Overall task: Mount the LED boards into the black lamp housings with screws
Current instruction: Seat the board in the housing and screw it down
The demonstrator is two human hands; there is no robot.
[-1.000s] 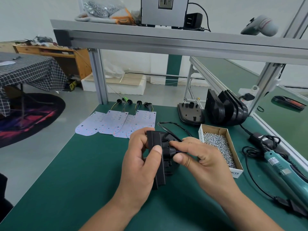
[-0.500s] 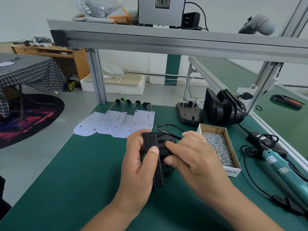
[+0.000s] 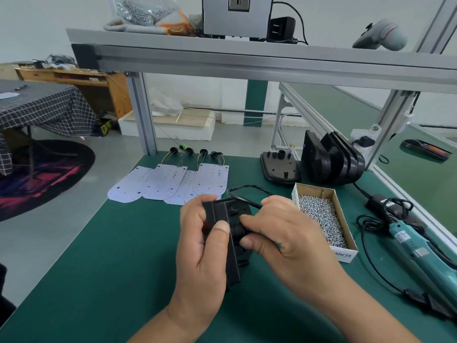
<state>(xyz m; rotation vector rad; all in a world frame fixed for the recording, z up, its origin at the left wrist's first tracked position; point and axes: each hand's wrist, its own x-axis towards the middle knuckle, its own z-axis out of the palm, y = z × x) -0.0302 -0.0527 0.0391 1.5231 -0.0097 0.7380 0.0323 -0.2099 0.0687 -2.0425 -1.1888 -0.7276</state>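
Housing rests in left hand, right hand, near screw box.

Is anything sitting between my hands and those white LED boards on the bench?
Nothing visible lies between them. The LED boards sit just beyond the left hand and right hand on the green mat; both hands hold a black housing, though.
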